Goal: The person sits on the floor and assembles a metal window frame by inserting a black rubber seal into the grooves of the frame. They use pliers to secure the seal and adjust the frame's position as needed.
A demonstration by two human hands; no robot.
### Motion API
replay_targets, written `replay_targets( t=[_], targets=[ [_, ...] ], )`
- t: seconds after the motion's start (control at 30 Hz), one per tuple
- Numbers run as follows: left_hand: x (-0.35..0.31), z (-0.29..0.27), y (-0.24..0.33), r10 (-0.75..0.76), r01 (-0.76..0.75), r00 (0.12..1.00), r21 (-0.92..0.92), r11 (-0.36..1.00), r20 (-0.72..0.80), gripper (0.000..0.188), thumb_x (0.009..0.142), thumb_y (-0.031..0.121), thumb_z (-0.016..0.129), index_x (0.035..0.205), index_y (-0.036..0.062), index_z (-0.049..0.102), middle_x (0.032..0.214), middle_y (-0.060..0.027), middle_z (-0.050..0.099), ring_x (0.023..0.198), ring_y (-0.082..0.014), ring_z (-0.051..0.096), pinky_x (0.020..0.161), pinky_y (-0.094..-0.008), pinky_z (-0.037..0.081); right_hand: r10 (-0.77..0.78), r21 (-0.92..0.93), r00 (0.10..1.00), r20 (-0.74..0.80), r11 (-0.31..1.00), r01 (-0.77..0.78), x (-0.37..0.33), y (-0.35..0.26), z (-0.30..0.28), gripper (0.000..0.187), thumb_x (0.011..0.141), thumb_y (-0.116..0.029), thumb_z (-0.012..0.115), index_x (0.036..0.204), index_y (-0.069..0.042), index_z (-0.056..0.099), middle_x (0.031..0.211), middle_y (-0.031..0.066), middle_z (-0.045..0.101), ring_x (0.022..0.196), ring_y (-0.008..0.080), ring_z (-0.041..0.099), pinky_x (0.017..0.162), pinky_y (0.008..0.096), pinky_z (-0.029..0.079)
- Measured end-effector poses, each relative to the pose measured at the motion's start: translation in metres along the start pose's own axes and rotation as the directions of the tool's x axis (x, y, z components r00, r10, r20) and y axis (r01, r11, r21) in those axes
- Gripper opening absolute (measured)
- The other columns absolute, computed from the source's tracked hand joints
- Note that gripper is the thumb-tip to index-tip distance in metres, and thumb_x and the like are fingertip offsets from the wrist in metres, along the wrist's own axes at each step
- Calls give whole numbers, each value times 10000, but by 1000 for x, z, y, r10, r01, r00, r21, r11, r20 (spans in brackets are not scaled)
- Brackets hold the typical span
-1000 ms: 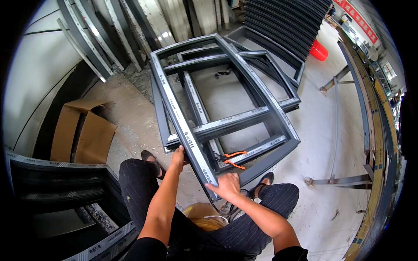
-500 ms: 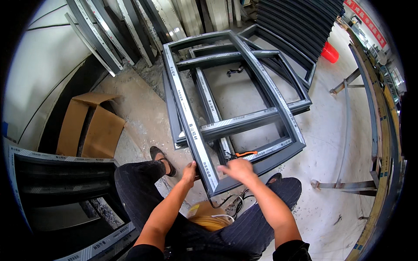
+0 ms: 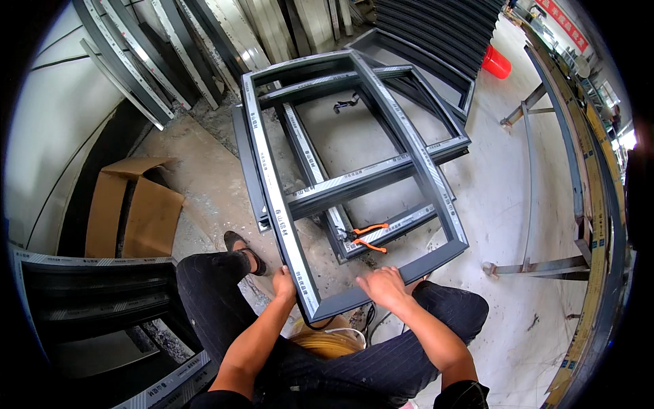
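Observation:
A dark grey metal window frame (image 3: 281,217) with taped faces lies tilted on top of other frames before me. My left hand (image 3: 284,283) is closed around its left rail near the close corner. Over the near rail, my right hand (image 3: 385,288) has its fingers wrapped, a little right of that corner. Through the upper opening and below it, orange-handled pliers (image 3: 371,238) rest on a lower frame (image 3: 298,140), their jaws toward its corner. Farther up, a small dark object (image 3: 346,103) shows through the opening; its kind is unclear.
More frames (image 3: 82,259) stand at lower left beside an open cardboard box (image 3: 133,211). Long profiles (image 3: 170,48) lean at the back. A red bucket (image 3: 496,63) stands back right, near a metal rack (image 3: 538,273). A yellow coil (image 3: 325,343) sits between my legs.
The top frame's near end has shifted, and the pliers show more fully below it. My right hand has moved right and closed on the near rail; the left still grips the left rail.

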State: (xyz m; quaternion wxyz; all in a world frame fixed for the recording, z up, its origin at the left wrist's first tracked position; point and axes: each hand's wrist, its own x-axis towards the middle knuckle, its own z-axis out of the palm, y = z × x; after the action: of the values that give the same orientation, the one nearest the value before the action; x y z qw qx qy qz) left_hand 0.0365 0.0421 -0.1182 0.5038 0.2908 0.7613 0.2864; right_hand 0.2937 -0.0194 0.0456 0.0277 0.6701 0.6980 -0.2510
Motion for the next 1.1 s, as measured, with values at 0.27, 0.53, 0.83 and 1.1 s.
replay_targets(
  t=[0.27,0.53,0.83,1.1],
  targets=[
    [45,53,75,182,-204,976,193,960,122,432,953,350,409,1036,-36,584,1007,-251,617,963,-392,584,809,-432,436,49,2,974,-221,999,-50,40,33,-17,415,909,-360,444,743,-43,655,736,156,640,773,333,599,744,469,428],
    [97,42,57,164,-155,969,-60,986,185,405,934,435,464,883,53,589,660,-14,534,505,-129,467,435,-285,357,125,92,983,-133,989,-113,89,30,-23,392,874,-394,478,786,-63,668,739,141,653,725,330,632,700,460,473],
    [-21,-33,41,-238,307,828,-55,950,508,482,943,480,409,975,12,521,764,-108,643,597,-197,620,559,-294,482,124,16,989,-84,992,-123,80,25,-26,349,865,-339,459,814,-66,671,779,168,654,743,352,628,704,464,483],
    [-66,-27,9,-296,462,812,-243,853,504,143,933,207,532,948,65,531,790,-65,607,716,-195,612,662,-312,514,210,103,977,-24,973,-206,69,28,-35,328,794,-316,560,758,-1,644,740,202,626,751,375,603,696,455,472]
  ],
)
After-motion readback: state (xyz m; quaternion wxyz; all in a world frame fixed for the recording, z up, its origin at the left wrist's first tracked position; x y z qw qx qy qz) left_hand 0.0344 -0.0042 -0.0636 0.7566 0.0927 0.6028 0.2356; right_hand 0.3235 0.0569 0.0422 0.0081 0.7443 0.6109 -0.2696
